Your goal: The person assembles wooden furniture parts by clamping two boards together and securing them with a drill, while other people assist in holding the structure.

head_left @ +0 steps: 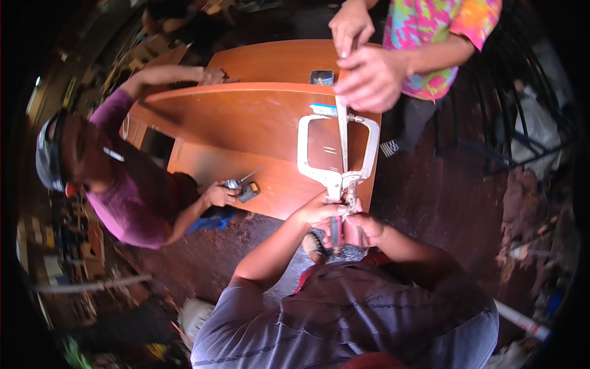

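"Dim, cluttered workshop floor [442, 215] all round, with an orange-brown upright board [233, 117] in the middle. What do the two hands have?"

"One white locking clamp [334, 181], its arms spread either side of that board's near end. The left hand [316, 211] has its fingers closed round the handle end, and the right hand [370, 229] grips right beside it"

"Are the clamp's tips touching the wood?"

"Can't tell from this angle"

"Any writing?"

"Faint dark lettering across the person's own grey shirt [393, 323], too small to make out. A blue-and-white patch [324, 109] by the clamp's left tip looks like a label, nothing legible. Red marks on a white pipe [522, 320], lower right, and a pale marking on a grey cap [46, 150]"

"Who wears the cap?"

"A co-worker in a purple shirt [132, 197], one hand on a cordless drill [247, 192]. Opposite, someone in a bright patterned shirt [424, 37] has both hands [372, 77] over the board's end, blurred"
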The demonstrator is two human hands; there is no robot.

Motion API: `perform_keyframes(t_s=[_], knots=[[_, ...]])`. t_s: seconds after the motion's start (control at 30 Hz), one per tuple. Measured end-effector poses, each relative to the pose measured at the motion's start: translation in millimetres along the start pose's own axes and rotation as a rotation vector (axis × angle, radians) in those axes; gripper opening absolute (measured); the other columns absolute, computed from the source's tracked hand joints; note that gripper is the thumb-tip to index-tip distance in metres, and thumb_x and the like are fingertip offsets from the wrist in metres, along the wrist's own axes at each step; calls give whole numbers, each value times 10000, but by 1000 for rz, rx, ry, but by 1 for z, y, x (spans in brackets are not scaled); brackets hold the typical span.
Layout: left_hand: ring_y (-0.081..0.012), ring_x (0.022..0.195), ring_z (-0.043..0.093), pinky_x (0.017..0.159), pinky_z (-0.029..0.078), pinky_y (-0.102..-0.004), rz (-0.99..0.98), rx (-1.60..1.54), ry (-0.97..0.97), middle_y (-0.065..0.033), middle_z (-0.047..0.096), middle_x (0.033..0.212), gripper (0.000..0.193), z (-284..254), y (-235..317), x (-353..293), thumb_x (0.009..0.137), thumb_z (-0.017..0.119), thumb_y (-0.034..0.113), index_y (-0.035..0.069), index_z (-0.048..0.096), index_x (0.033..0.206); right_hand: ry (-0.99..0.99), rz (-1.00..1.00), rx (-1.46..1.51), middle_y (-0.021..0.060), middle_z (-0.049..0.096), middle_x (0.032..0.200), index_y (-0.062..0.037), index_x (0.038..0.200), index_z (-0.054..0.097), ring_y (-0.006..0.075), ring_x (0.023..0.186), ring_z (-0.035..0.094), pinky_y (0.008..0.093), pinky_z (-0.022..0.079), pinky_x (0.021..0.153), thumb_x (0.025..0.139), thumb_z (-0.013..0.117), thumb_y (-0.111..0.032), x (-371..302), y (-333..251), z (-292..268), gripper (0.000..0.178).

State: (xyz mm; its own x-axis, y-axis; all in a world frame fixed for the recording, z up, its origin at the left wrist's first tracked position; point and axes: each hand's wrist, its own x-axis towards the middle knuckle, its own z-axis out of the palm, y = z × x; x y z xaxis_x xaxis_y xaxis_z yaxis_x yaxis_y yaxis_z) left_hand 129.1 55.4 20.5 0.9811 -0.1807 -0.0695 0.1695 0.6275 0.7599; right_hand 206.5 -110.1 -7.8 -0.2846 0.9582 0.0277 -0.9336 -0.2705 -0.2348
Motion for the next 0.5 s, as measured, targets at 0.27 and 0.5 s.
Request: perform_keyframes(t_s=[0.27, 0.5], knots=[[-171, 963, 661, 853, 522, -318, 18, 1412, -118, -138, 697, 1063, 458, 13, 105, -35, 812, 757, 189, 13, 618, 1211, 81, -221, -219, 201, 605, 1106, 18, 1271, 478, 328, 969, 640, 464, 508, 860, 911, 525, -256, -6, 12, 7, 455], [-293, 990, 626, 859, 498, -357, 795, 1935, 256, -141, 655, 1080, 431, 75, 227, 37, 721, 787, 108, 17, 661, 1123, 51, -210, -183, 176, 601, 1076, 16, 1326, 431, 312, 985, 627, 444, 499, 873, 911, 519, -241, -1, 28, 11, 497]])
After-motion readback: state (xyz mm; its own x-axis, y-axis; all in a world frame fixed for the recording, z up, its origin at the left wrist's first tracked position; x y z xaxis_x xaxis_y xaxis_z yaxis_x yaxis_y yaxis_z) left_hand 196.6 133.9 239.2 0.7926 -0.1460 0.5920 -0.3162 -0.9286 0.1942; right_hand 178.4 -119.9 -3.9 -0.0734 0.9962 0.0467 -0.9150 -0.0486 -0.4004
